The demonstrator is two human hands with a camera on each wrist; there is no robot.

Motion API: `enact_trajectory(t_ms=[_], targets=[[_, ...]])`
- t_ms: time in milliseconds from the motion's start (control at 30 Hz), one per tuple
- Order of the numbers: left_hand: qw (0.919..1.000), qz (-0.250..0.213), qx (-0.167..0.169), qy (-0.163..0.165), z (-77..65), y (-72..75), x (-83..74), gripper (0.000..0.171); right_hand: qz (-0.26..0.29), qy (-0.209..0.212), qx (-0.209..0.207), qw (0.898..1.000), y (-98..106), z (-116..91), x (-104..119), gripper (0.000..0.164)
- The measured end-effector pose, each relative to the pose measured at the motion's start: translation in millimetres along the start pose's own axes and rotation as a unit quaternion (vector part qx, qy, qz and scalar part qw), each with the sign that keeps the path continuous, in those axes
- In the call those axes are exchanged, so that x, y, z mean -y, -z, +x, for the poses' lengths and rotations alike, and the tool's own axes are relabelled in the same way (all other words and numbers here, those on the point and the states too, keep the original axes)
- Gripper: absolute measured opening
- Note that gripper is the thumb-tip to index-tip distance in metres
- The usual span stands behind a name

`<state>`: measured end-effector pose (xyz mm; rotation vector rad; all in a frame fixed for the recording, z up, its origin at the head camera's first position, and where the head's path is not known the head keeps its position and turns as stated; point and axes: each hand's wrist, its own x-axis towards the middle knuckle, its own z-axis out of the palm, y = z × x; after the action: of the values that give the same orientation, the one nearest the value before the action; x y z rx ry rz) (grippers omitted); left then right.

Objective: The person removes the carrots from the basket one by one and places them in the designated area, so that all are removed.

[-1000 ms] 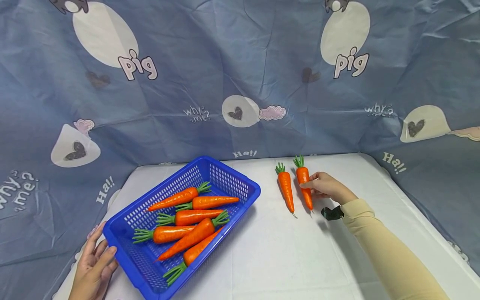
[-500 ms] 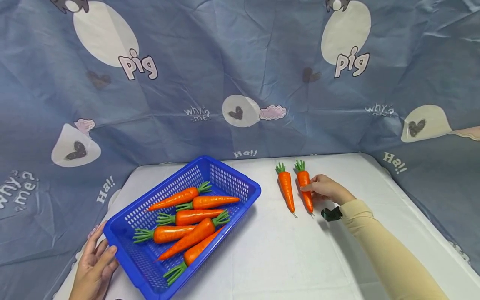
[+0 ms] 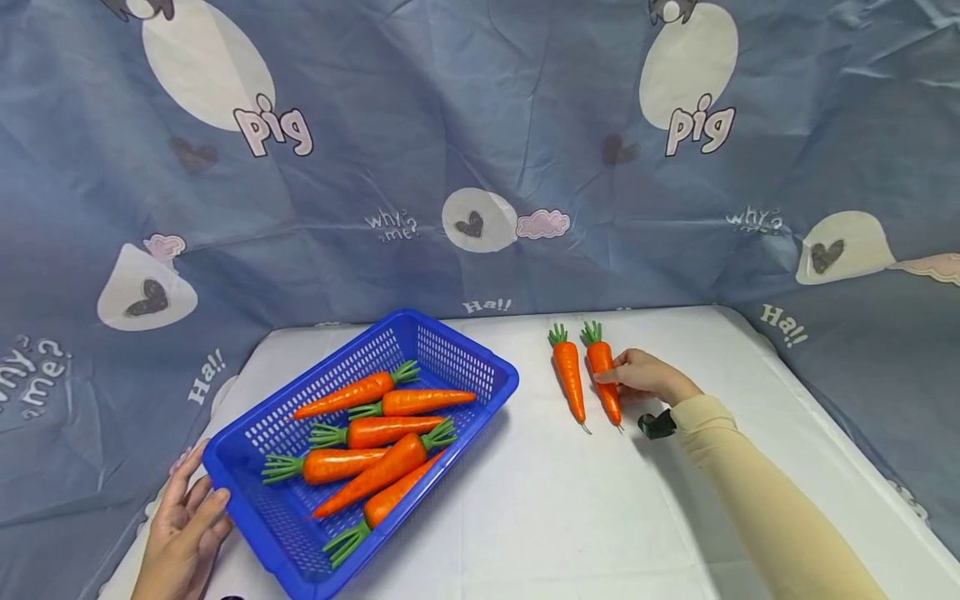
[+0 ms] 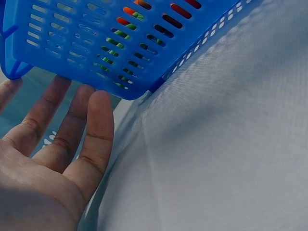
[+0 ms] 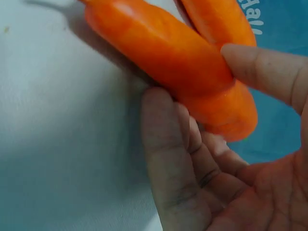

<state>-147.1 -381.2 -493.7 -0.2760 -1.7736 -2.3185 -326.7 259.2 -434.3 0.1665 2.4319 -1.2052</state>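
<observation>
In the head view, my right hand reaches to a carrot lying on the white table, green top away from me. Its thumb presses the upper side of that carrot, while the other fingers lie along the opposite side in the right wrist view. Just left of it, a second carrot lies nearly parallel. My left hand touches the near left end of a blue plastic basket. Its fingers are mostly straight, with tips at the basket's rim in the left wrist view. Several carrots lie inside the basket.
The white-covered table runs back to a blue patterned cloth hanging behind it. Similar cloth drops past the table's left and right edges. A small dark object sits at the right sleeve's cuff.
The right hand's carrot has come slightly toward me and left, closer in line with the second carrot. The left hand and the basket stay in place.
</observation>
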Motion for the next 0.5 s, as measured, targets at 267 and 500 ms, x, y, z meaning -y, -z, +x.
enact_trajectory(t_ms=[267,500], targets=[[1.0,-0.002,-0.003,-0.001,-0.9,1.0,0.7,0.069,-0.005,-0.011,0.013,1.0,-0.3,2.1,3.5,0.042],[0.9998,0.011,-0.012,0.01,0.5,-1.0,0.2,0.07,0.015,0.003,0.031,0.999,2.9,2.3,0.7,0.037]])
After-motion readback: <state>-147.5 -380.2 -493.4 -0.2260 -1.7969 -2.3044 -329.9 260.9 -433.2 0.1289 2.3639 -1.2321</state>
